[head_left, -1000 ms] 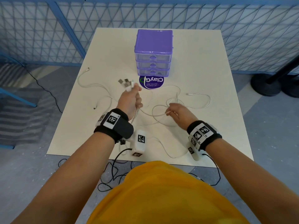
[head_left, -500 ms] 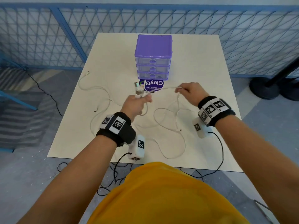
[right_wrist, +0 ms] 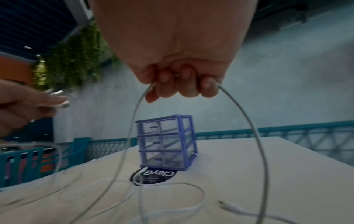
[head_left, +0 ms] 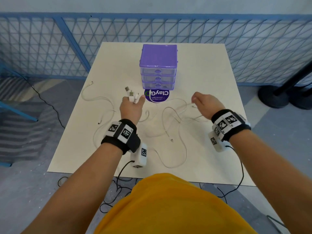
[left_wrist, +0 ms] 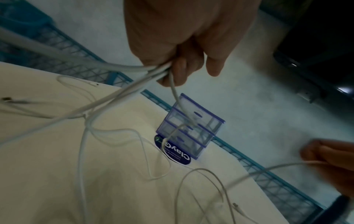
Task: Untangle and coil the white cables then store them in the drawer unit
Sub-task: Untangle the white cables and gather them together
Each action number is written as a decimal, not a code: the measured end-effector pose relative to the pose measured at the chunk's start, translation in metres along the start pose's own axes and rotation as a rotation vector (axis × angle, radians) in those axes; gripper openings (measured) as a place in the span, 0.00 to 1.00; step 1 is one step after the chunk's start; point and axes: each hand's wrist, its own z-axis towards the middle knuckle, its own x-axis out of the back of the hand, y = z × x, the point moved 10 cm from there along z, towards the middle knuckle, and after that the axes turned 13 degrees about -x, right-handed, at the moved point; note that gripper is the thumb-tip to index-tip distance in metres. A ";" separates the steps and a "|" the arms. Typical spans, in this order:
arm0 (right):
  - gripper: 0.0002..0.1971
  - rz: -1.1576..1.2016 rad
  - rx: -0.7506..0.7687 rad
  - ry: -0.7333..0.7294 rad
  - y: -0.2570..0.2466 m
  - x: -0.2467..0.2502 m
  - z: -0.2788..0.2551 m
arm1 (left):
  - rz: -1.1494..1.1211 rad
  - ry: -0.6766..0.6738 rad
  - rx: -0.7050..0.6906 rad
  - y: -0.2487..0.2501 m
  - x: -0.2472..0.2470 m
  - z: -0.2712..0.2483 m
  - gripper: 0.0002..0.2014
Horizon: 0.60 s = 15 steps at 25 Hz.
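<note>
Several white cables (head_left: 168, 125) lie tangled in loops across the cream table (head_left: 202, 73). My left hand (head_left: 132, 105) is raised above the table and grips a bunch of cable ends, with USB plugs (head_left: 130, 94) sticking up out of the fist; in the left wrist view the strands (left_wrist: 122, 84) run down from the curled fingers (left_wrist: 176, 71). To the right, my right hand (head_left: 202, 103) holds one white cable in its curled fingers (right_wrist: 182, 84), and that cable (right_wrist: 254, 128) hangs in a loop to the table. The purple drawer unit (head_left: 158, 68) stands behind both hands, its three drawers closed.
A round dark sticker (head_left: 157, 96) lies on the table in front of the drawer unit. A blue mesh fence (head_left: 50, 48) runs behind the table. Black stand bases (head_left: 276, 97) sit on the floor at the right. Black wires (head_left: 118, 188) hang below the near table edge.
My right hand went from the table centre up and to the right, drawing one cable out of the tangle. My left hand stayed raised with the bunch of plugs.
</note>
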 end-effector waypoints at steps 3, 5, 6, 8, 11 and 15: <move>0.11 -0.126 0.137 -0.021 -0.043 -0.020 -0.017 | -0.074 -0.240 -0.165 0.030 -0.038 -0.013 0.10; 0.11 -0.087 0.228 -0.020 -0.069 -0.024 -0.027 | -0.013 -0.547 -0.247 0.046 -0.072 -0.034 0.06; 0.10 -0.024 0.249 -0.026 -0.077 -0.022 -0.029 | 0.038 -0.659 -0.281 0.050 -0.083 -0.042 0.07; 0.09 0.116 0.265 -0.052 -0.085 -0.013 -0.028 | 0.072 -0.703 -0.255 0.048 -0.087 -0.044 0.16; 0.09 0.194 0.253 -0.045 -0.074 0.001 -0.019 | -0.103 -0.459 -0.076 0.033 -0.065 -0.022 0.20; 0.11 0.290 0.092 -0.024 -0.018 0.006 0.003 | -0.340 -0.029 0.069 0.013 -0.013 0.010 0.20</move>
